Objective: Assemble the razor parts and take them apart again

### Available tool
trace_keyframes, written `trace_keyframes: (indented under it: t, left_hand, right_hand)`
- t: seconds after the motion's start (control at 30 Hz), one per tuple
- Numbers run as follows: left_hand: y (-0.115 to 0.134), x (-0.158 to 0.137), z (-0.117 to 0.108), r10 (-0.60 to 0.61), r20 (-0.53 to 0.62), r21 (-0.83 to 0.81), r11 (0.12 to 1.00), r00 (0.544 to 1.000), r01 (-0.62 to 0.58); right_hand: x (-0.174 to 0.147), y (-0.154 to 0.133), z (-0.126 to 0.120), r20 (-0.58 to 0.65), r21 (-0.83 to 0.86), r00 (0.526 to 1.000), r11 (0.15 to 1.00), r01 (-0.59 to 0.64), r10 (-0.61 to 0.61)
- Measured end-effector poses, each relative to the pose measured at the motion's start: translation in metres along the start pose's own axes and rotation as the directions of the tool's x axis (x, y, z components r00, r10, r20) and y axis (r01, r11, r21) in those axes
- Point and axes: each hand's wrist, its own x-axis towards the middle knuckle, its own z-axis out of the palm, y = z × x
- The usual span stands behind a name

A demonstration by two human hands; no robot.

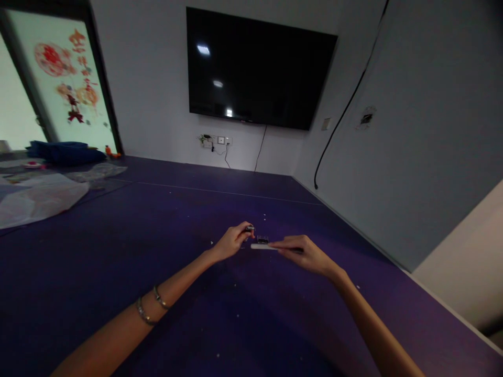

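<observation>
My left hand (231, 243) is closed in a pinch, with a small dark, shiny piece (249, 229) at its fingertips. I cannot make out what kind of piece it is. To its right, my right hand (304, 253) grips a thin white flat strip (262, 246), whose free end points toward my left hand. Just beyond the strip shows a small dark and clear piece (262, 240); whether it rests on the strip or stands behind it, I cannot tell. Both hands are over the dark purple surface (176, 319), a short gap apart.
White specks are scattered over the surface. Crumpled clear plastic sheeting (51, 196) lies at the left, with dark blue cloth (66, 153) and a small orange object (112, 153) behind it. A black cable (346, 107) hangs along the right wall. A television (255, 68) is on the far wall.
</observation>
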Motion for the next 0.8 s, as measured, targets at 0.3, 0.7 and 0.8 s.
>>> trace_keyframes:
  t: [0.3,0.7,0.8]
  left_hand:
    - [-0.007,0.002,0.004,-0.135,0.022,-0.37,0.919,0.991,0.134]
    - [0.005,0.002,0.005,-0.236,0.1,-0.49,0.834,0.967,0.254]
    - [0.002,0.002,0.005,-0.243,0.054,-0.48,0.844,0.968,0.239]
  right_hand:
    - [0.011,-0.003,0.031,-0.038,0.641,0.901,0.702,-0.309,0.431]
    - [0.024,-0.046,0.075,0.149,0.951,0.859,0.168,-0.261,0.489]
    - [0.02,-0.048,0.092,0.156,0.962,0.853,0.119,-0.245,0.498]
